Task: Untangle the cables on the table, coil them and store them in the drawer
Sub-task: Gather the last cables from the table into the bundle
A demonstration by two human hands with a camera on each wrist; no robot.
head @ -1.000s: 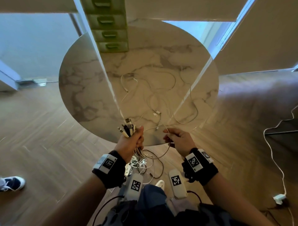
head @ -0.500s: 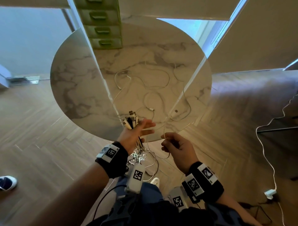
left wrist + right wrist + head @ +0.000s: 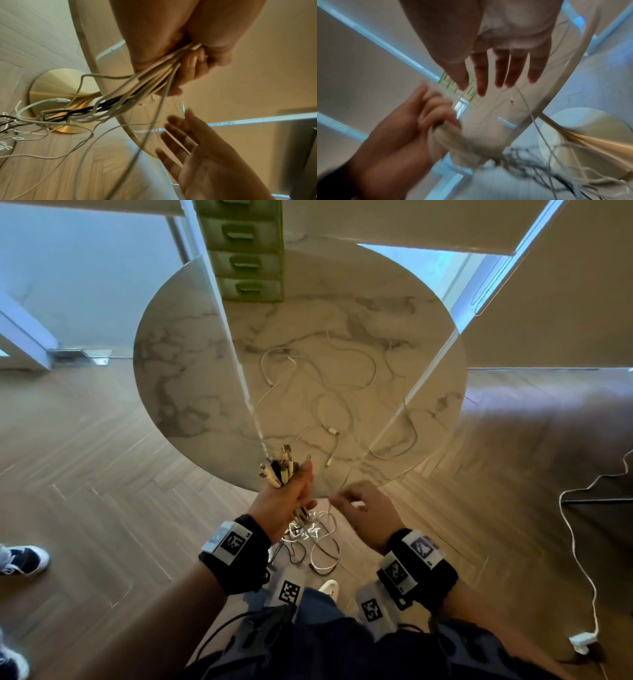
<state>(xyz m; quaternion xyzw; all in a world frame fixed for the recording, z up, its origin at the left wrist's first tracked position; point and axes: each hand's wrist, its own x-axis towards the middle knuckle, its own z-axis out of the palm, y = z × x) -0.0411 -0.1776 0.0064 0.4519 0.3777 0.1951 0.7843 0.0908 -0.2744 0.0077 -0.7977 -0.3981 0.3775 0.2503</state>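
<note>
Left hand (image 3: 286, 496): gripping bundle of cable ends (image 3: 279, 465), tabletop (image 3: 178, 378) edge, 6 o'clock. Right hand (image 3: 364, 513): fingers now spread, thin cable released. Loose cables (image 3: 329, 392): mid-tabletop. Drawer unit (image 3: 248, 258): 12 o'clock. Untangling unfinished.

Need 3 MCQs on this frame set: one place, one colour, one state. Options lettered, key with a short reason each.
1. Where does the drawer unit stand?
A. on the far side of the table
B. on the floor by the shoe
C. under the table

2. What colour is the drawer unit?
A. red
B. green
C. black

3. What is the right hand doing?
A. gripping the whole bundle
B. pulling a drawer handle
C. open, fingers straight

Key:
1 A: the head view shows it on the marble table at the far edge.
2 B: its fronts are pale green.
3 C: both wrist views show its fingers spread and straight; the left hand grips the cable bundle.
</note>
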